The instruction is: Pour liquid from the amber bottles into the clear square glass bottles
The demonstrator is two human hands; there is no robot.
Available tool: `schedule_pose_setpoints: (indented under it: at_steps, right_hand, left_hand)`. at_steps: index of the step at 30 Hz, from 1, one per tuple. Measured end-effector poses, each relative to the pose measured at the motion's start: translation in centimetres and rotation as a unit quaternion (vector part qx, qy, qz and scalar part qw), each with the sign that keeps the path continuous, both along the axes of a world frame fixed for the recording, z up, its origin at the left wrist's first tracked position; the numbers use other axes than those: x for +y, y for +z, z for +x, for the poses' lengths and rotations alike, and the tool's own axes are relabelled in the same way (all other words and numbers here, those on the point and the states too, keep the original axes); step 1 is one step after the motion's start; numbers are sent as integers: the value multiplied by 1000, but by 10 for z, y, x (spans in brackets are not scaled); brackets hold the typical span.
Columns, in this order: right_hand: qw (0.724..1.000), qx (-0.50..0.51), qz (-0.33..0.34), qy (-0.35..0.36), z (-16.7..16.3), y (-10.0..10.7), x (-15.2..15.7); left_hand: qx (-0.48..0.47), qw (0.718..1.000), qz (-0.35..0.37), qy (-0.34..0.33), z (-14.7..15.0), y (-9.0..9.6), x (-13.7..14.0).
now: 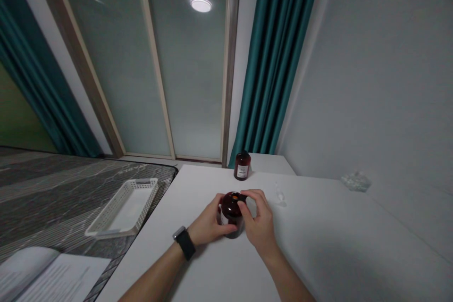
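Bottle (230, 206): likely stiff, slippery, breakable; best held round the body. Clasped there by left hand (209, 222); flanked near the top by right hand (260, 221) in narrow pinch, cannot tell on what.

On my feed I see dark red-brown in the nearer bottle (230, 205) at lower centre, white across the table (318, 250), black on the watch strap (186, 244), teal down the upper-centre curtain (278, 52), and pale-streaked grey cloth (67, 188) at left.
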State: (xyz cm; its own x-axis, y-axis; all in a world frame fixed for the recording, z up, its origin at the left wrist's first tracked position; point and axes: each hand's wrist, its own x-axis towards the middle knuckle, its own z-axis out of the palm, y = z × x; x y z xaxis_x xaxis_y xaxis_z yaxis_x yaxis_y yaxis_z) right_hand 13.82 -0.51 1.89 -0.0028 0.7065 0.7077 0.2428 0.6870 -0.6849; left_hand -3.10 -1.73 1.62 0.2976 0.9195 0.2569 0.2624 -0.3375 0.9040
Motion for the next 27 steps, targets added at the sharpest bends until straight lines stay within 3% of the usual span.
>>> schedule_pose_setpoints:
  at_steps: [6,27]
  right_hand:
    - [996,75,-52,-4,0,-6,5]
    - [996,22,61,-61,0,-12,6]
  left_hand:
    - [-3,1000,-16,7,2,3,-1]
    - [-3,1000,-2,7,0,-1,0]
